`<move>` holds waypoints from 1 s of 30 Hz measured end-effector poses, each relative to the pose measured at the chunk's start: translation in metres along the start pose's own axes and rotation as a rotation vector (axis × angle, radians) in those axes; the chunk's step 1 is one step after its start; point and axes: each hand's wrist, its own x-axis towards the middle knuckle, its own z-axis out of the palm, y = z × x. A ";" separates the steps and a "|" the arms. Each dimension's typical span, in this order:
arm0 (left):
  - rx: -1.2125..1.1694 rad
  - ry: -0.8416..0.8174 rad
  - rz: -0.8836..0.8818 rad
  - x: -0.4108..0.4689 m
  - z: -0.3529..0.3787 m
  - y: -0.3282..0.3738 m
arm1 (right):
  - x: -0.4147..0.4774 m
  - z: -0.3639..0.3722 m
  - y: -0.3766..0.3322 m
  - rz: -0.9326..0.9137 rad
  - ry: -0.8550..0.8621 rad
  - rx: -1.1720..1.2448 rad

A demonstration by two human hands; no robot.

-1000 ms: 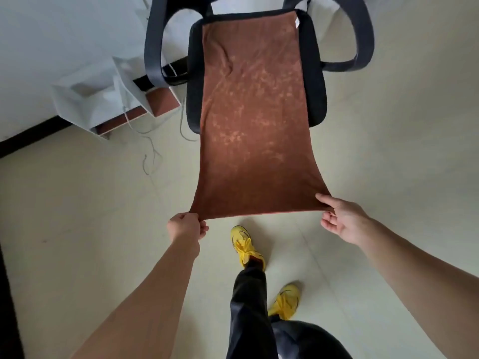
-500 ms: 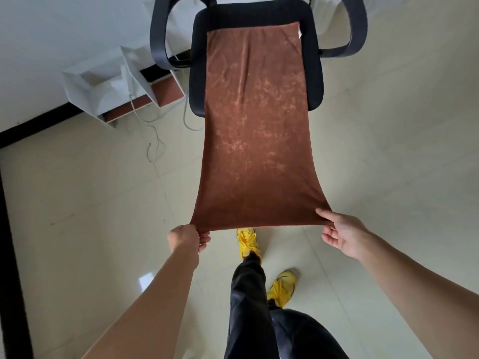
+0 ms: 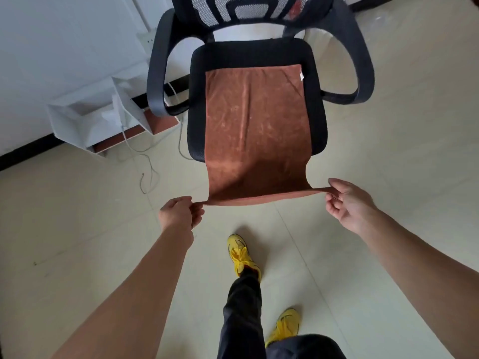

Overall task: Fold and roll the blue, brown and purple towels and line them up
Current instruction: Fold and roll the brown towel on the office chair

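Brown towel (image 3: 256,130) corners are pinched in both hands: the left hand (image 3: 178,213) grips the near left corner, the right hand (image 3: 347,200) the near right. Its far part lies flat on a black chair (image 3: 317,104) seat. Beyond, pale floor tiles (image 3: 77,216) meet a white wall (image 3: 64,35).

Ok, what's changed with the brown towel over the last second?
The brown towel has been drawn toward the person: its far edge now lies mid-seat on the chair instead of at the back. The left hand and right hand still pinch the near corners, now wider apart.
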 end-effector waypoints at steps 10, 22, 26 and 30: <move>-0.071 -0.174 0.009 0.038 0.075 0.131 | 0.031 0.072 -0.098 -0.025 -0.005 0.175; -0.143 -0.146 0.061 0.083 0.168 0.247 | 0.099 0.147 -0.210 -0.037 -0.139 0.263; -0.141 -0.129 0.054 0.104 0.204 0.269 | 0.131 0.166 -0.238 -0.091 -0.196 0.160; 0.082 -0.025 0.194 0.130 0.234 0.278 | 0.167 0.187 -0.252 -0.288 -0.072 -0.295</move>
